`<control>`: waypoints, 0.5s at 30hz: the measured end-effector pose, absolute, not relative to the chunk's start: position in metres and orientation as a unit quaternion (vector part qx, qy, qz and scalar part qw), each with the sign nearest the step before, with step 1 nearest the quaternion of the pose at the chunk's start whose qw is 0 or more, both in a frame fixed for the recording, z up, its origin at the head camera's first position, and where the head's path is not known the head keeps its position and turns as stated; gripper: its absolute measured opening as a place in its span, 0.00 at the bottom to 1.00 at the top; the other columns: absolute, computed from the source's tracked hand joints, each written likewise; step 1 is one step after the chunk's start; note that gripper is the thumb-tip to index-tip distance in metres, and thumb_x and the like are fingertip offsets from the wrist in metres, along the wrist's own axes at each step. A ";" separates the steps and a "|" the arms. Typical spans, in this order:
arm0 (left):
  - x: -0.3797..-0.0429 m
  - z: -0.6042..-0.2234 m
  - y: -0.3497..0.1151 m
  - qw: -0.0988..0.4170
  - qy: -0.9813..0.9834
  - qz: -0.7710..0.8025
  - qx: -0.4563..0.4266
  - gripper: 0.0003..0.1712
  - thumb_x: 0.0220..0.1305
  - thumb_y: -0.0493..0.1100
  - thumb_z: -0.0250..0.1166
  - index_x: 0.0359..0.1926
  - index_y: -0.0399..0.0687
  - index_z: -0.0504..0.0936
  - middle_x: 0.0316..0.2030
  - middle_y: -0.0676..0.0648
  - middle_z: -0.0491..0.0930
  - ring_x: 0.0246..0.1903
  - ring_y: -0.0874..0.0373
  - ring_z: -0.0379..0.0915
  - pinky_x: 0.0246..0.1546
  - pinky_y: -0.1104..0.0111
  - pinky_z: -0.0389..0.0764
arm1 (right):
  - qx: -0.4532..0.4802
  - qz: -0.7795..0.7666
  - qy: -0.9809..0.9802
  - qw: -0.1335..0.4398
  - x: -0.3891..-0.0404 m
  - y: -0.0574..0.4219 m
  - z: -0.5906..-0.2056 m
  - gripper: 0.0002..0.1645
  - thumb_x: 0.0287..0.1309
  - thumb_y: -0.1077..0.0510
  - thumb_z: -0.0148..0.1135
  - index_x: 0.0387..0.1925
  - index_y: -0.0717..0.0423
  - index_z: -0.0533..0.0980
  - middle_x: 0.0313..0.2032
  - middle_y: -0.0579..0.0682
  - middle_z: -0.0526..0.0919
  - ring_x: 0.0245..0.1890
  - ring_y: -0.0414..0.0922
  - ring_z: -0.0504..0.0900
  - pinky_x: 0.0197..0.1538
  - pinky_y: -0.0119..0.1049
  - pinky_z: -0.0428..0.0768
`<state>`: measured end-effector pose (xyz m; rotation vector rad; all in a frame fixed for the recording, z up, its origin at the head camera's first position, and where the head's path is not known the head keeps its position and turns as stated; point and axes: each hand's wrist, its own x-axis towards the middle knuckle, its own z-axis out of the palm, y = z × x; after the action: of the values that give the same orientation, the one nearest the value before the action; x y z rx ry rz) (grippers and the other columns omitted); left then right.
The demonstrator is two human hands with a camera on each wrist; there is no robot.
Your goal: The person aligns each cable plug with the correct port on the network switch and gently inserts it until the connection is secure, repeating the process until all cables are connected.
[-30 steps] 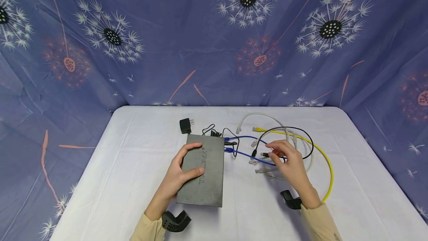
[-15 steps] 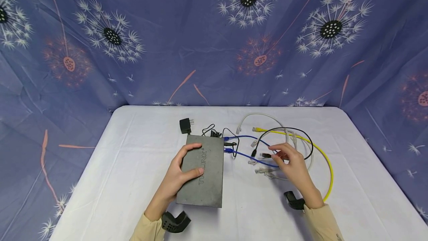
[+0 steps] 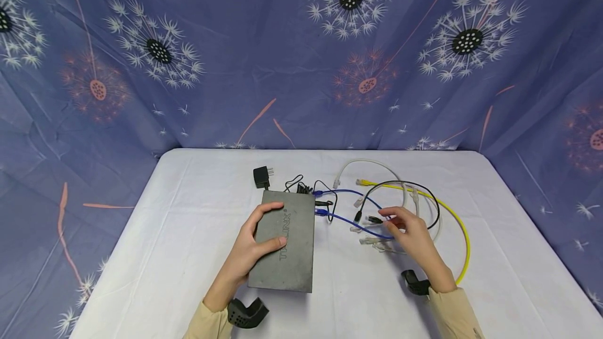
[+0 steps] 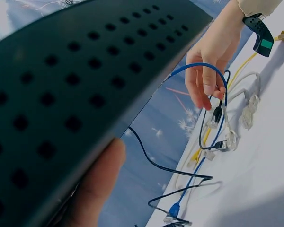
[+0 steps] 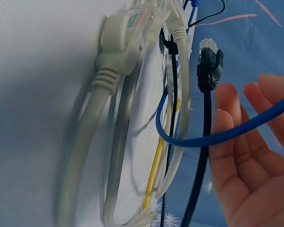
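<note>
My left hand (image 3: pixel 252 245) grips the dark grey TP-LINK network switch (image 3: pixel 297 255) by its left side, thumb on top. In the left wrist view, its perforated side fills the upper left. Two blue network cables (image 3: pixel 350 219) run from the switch's right end, beside a black power plug (image 3: pixel 323 203). My right hand (image 3: pixel 412 234) hovers over the cables with fingers loosely bent and apart. In the right wrist view, a black cable's clear-tipped connector (image 5: pixel 210 66) stands just beyond the fingertips, and a blue cable (image 5: pixel 217 137) crosses before the fingers. Whether the fingers touch either is unclear.
A black power adapter (image 3: pixel 261 177) lies behind the switch, beside its bundled cord (image 3: pixel 303 188). To the right are a yellow cable (image 3: pixel 459 218), a looped black cable (image 3: pixel 435 200) and several grey cables (image 3: pixel 369 160). A patterned curtain (image 3: pixel 301 67) hangs behind the white table (image 3: pixel 188 198).
My right hand has shifted slightly right and towards me, its thumb and index finger further from the black connector, which now shows more fully. The left hand and switch stay nearly still.
</note>
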<state>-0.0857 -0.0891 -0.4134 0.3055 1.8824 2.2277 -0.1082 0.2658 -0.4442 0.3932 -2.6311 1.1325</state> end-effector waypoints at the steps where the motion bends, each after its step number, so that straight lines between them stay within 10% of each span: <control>1: -0.086 -0.413 -0.089 0.105 0.638 0.756 0.104 0.37 0.54 0.33 0.69 0.64 0.56 0.68 0.51 0.39 0.68 0.46 0.45 0.68 0.42 0.54 0.73 | 0.132 0.387 -0.905 0.116 -0.109 0.266 -0.445 0.15 0.55 0.73 0.63 0.45 0.63 0.79 0.41 0.55 0.83 0.33 0.47 0.83 0.37 0.28 0.77; 15: -0.085 -0.414 -0.089 0.106 0.638 0.755 0.106 0.37 0.54 0.33 0.69 0.64 0.56 0.68 0.51 0.39 0.68 0.46 0.45 0.68 0.42 0.55 0.73 | 0.112 0.357 -0.926 0.056 -0.115 0.265 -0.445 0.13 0.55 0.71 0.62 0.44 0.63 0.79 0.39 0.56 0.84 0.32 0.48 0.83 0.36 0.38 0.78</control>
<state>-0.0855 -0.0886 -0.4137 0.3109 1.8809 2.2243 -0.1149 0.2645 -0.4455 0.3385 -2.8102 1.0820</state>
